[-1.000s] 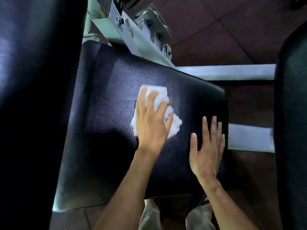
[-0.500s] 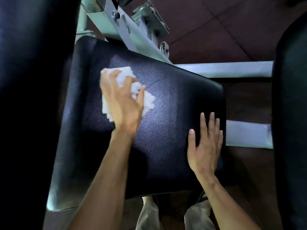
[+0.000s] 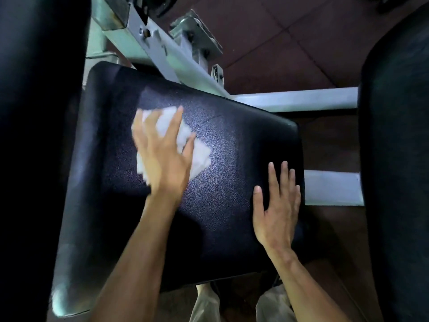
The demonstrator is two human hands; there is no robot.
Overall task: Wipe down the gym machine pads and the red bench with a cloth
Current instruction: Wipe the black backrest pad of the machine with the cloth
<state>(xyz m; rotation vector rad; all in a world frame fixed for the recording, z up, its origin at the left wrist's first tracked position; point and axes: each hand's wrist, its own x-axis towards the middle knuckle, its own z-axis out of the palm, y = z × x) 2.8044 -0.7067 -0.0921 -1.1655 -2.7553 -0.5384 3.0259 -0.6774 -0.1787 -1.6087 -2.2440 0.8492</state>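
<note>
From the head camera, looking down: the left hand (image 3: 162,156) lies flat on a crumpled white cloth (image 3: 197,154) and presses it on the big black bumpy seat pad (image 3: 232,182). Its grip is not closed around the cloth; the fingers are spread on top. The hand looks blurry, so I think it is mid-wipe. The cloth sits at about ten o'clock from the pad's middle. The right hand (image 3: 276,205) rests open and flat near the pad's three o'clock edge, holding nothing.

I think the job is only partly done. Another tall dark pad (image 3: 399,159) stands at three o'clock, untouched right now. No red bench shows here.

I see no words or labels on the grey metal frame (image 3: 162,54) or anywhere else.
</note>
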